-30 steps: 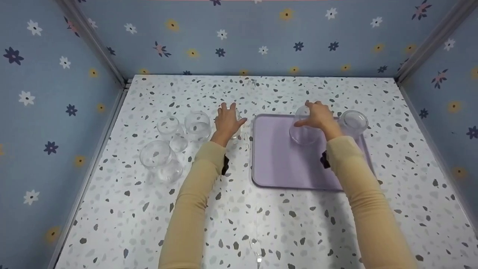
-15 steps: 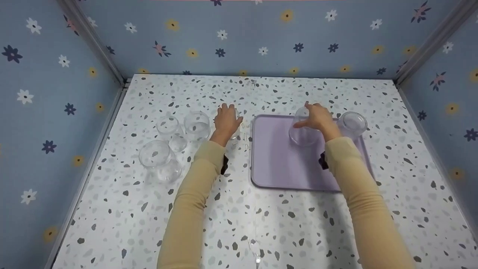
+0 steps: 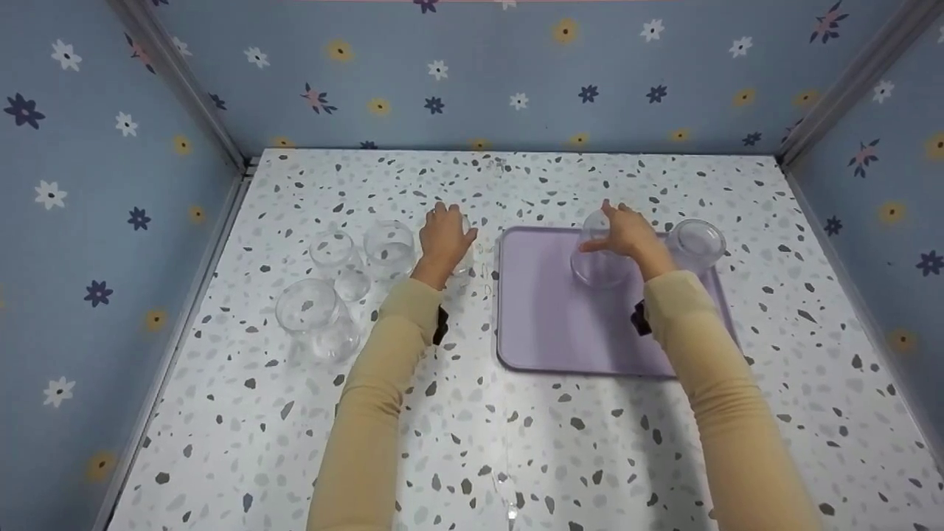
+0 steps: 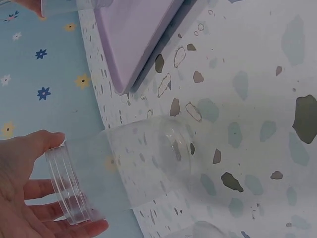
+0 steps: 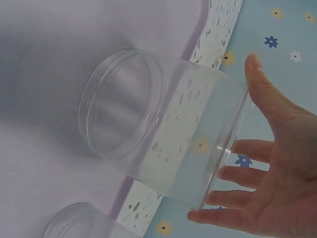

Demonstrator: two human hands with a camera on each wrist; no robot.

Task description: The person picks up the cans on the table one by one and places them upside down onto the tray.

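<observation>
My left hand (image 3: 445, 237) is at the top of a clear jar (image 4: 124, 168) standing upright on the speckled table, left of the tray. In the left wrist view its thumb and fingers curl around the ridged rim. On the lilac tray (image 3: 546, 324), another clear jar (image 5: 163, 124) stands upside down, its ridged mouth on the tray. My right hand (image 3: 628, 234) holds this jar near its base, thumb on one side and fingers on the other.
Several more clear jars, including a wide one (image 3: 307, 306) and one farther back (image 3: 389, 249), stand together at the left. A further jar (image 3: 697, 243) is at the tray's back right corner. Flowered panels (image 3: 472, 81) wall in the table's back and sides.
My left hand has moved slightly left, and its thumb has drawn in toward the jar's rim. The right hand stays on its jar on the tray.
</observation>
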